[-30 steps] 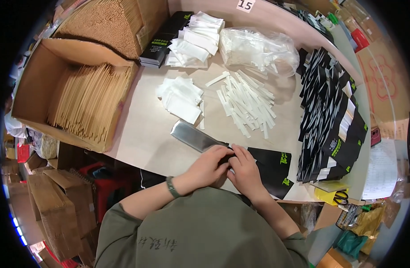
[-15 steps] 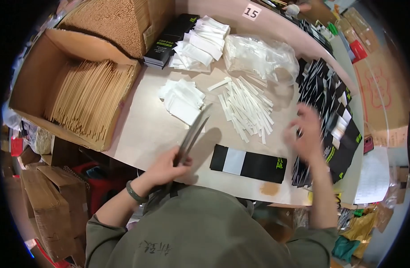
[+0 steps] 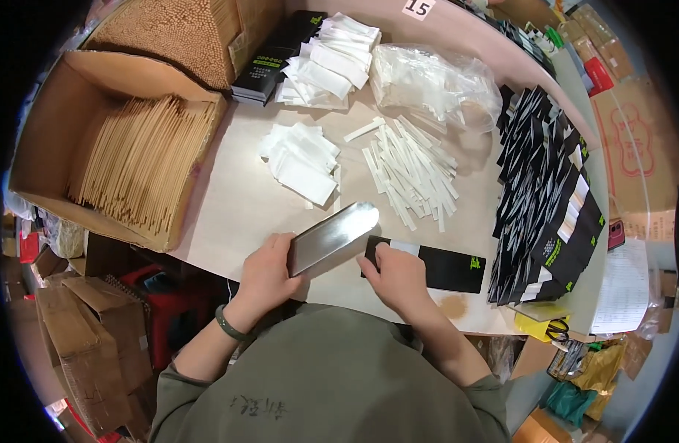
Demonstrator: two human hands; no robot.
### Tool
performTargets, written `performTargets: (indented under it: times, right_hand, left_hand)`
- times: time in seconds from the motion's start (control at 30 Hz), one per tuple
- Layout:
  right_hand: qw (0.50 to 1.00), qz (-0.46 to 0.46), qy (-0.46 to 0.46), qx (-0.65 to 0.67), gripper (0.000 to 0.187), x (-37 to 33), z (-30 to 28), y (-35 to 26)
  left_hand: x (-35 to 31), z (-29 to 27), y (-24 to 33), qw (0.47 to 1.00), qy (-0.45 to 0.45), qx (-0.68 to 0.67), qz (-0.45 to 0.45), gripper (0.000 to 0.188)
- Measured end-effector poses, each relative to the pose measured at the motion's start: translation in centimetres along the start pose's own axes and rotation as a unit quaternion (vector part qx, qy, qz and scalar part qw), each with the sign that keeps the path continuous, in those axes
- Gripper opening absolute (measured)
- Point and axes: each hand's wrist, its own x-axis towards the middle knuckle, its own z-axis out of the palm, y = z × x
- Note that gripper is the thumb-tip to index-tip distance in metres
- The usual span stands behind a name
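Note:
My left hand [image 3: 269, 275] is closed round the near end of a shiny metal strip with a rounded far end [image 3: 334, 238], curved like a shallow trough and tilted up to the right. At the left end of a flat black paper sleeve [image 3: 455, 268] with a white band, my right hand [image 3: 397, 273] has its thumb and fingers closed on the edge. The sleeve lies near the table's front edge. Beyond the metal strip are a pile of white packets [image 3: 301, 161] and a heap of narrow white paper-wrapped sticks [image 3: 413, 173].
An open cardboard box [image 3: 40, 159] holds many thin wooden chopsticks [image 3: 136, 166] at the left. Filled black sleeves [image 3: 528, 199] are heaped at the right. Towards the back lie a clear plastic bag [image 3: 435, 85], more white packets [image 3: 332, 59] and a stack of black sleeves [image 3: 269, 66].
My right hand has moved left from the heap of filled sleeves to the flat black sleeve's left end. The metal strip in my left hand has swung down and right, its hollow face now showing.

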Motion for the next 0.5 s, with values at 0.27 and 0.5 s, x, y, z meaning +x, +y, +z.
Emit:
performTargets:
  times: [0.27,0.5]
  right_hand:
    - [0.995,0.061,-0.069,0.042,0.019,0.8,1.2,0.4]
    - [0.989,-0.037,-0.083,0.114,0.020,-0.4,-2.0,0.6]
  left_hand:
    - [-0.8,-2.6,-0.4,0.994,-0.091,0.053,0.040,0.076]
    - [-0.4,-1.7,-2.8,0.995,-0.062,-0.057,0.045,0.068]
